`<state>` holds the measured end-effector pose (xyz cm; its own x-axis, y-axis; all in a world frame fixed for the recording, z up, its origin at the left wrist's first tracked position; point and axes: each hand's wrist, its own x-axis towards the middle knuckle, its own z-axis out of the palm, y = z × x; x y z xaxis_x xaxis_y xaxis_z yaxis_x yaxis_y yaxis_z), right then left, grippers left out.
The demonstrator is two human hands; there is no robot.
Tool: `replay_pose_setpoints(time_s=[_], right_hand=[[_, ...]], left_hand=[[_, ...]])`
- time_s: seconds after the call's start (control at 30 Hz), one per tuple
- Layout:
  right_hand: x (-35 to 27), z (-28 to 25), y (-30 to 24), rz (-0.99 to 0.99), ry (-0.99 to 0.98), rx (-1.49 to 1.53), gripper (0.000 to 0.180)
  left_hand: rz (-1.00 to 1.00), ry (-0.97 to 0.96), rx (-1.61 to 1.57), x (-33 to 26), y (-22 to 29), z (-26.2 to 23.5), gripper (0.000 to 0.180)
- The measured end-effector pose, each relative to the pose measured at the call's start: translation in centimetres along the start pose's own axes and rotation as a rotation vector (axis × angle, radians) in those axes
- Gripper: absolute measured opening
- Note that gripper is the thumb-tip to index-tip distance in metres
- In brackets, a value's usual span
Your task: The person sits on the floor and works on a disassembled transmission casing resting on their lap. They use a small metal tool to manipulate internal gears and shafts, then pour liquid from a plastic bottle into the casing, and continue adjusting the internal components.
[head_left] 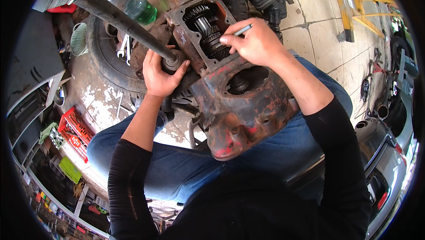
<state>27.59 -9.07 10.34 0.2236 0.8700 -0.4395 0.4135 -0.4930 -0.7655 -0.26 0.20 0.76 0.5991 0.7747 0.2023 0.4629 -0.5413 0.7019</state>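
At centre frame a rusty red gearbox housing (pixel 239 107) rests between the knees. The left hand (pixel 160 74) grips its shaft end (pixel 171 60); the right hand (pixel 254 43) pinches a thin metal tool (pixel 242 29) over the exposed gears (pixel 208 29). Upper left, a green plastic bottle (pixel 133 3) lies on a tyre (pixel 104 58).

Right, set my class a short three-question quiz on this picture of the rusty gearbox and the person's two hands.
1. True or false: the left hand grips the end of the long dark steel shaft.
2. What does the right hand hold? A) a red plastic crate B) a slim silver metal tool C) a green plastic bottle
3. Fill in: the tip of the tool points into the open top of the rusty red cast-iron gearbox housing, where the steel ____ show.

Key: 1 true; 2 B; 3 gears.
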Motion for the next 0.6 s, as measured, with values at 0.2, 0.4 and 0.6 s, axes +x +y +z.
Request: replay_pose_setpoints(time_s=[0.2, 0.4, 0.6], right_hand=[[0.5, -0.6, 0.6, -0.047, 0.052, -0.332, 0.028], [1.0, -1.2, 0.8, 0.003, 0.092, -0.433, 0.03], [0.4, 0.7, 1.4, -0.089, 0.049, -0.048, 0.027]], left_hand=[[-0.019, -0.006, -0.012, 0.0, 0.0, 0.0, 0.049], [-0.015, -0.007, 0.001, 0.1, 0.1, -0.1, 0.049], [-0.005, -0.002, 0.001, 0.1, 0.2, 0.0, 0.049]])
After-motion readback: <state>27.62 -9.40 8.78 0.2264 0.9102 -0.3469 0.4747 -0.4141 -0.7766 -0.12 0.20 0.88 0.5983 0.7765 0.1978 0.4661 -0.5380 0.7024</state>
